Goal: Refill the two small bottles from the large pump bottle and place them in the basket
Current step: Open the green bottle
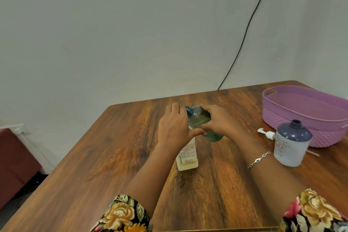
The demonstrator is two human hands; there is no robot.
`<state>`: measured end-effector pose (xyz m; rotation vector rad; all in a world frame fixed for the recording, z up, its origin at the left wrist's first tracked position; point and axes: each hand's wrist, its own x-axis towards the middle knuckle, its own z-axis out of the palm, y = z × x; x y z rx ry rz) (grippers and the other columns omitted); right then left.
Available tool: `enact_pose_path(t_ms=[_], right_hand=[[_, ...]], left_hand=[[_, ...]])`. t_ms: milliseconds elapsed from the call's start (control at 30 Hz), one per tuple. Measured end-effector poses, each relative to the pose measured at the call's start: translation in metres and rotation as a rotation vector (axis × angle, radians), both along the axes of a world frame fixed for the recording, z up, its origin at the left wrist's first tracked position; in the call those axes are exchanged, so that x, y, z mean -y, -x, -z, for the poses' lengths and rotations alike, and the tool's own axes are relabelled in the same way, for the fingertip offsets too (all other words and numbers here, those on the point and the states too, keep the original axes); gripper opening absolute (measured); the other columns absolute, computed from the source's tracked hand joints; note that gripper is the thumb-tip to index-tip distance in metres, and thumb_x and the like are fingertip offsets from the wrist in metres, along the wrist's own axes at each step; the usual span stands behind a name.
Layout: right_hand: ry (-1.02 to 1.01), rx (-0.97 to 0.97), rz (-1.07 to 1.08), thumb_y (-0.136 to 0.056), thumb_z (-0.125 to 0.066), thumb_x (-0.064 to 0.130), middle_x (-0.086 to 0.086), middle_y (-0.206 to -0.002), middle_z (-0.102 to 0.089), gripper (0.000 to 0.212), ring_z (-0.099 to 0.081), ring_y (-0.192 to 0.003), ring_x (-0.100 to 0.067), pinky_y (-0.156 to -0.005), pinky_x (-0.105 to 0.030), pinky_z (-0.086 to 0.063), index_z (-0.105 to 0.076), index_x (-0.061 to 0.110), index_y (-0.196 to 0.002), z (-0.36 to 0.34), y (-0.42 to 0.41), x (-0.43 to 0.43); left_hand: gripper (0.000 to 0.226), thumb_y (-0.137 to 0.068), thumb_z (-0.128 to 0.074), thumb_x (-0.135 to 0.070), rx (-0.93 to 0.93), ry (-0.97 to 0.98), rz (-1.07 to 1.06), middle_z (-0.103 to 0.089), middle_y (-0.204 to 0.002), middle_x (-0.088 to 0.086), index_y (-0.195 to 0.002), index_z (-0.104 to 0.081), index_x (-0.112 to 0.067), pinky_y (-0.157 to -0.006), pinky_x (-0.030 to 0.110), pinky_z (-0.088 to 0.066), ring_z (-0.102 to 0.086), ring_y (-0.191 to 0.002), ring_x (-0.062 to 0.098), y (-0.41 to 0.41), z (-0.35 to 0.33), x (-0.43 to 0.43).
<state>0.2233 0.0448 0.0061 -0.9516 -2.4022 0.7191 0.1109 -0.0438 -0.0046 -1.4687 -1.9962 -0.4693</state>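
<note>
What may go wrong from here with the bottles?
1. The green bottle, tilted in the right hand, has an open neck; liquid may spill on the table.
2. The large bottle stands uncapped close to the right forearm; a bump may tip it.

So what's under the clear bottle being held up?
A small cream bottle with a label stands on the table beneath the clear bottle. The left hand covers its top, so its mouth cannot be seen.

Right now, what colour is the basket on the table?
The basket is purple, clearest in the head view.
</note>
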Motion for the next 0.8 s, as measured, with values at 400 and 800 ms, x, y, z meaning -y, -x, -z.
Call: enact_pose_path(t_ms=[400,800], right_hand=[[-0.002,-0.003,0.009,-0.069,-0.076,0.019,-0.004,-0.126,-0.052,0.073,-0.050,-0.111,-0.021,-0.082,-0.024,-0.038,-0.042,0.020,-0.133,0.009,0.002,-0.002],[0.019,-0.030,0.036,-0.068,-0.077,0.017,-0.004,-0.128,-0.051,0.076,-0.048,-0.114,-0.021,-0.090,-0.030,-0.040,-0.041,0.020,-0.135,0.013,0.003,-0.003]], left_hand=[[0.084,-0.064,-0.058,-0.076,0.031,-0.021,-0.020,-0.053,-0.107,0.005,-0.113,-0.056,-0.008,-0.071,0.023,-0.043,-0.047,-0.098,0.018,-0.004,0.011,0.000],[0.079,-0.056,-0.067,-0.075,-0.076,-0.051,-0.043,-0.058,-0.084,0.006,-0.091,-0.064,-0.004,-0.060,0.025,-0.047,-0.054,-0.077,0.018,-0.005,0.010,0.000]])
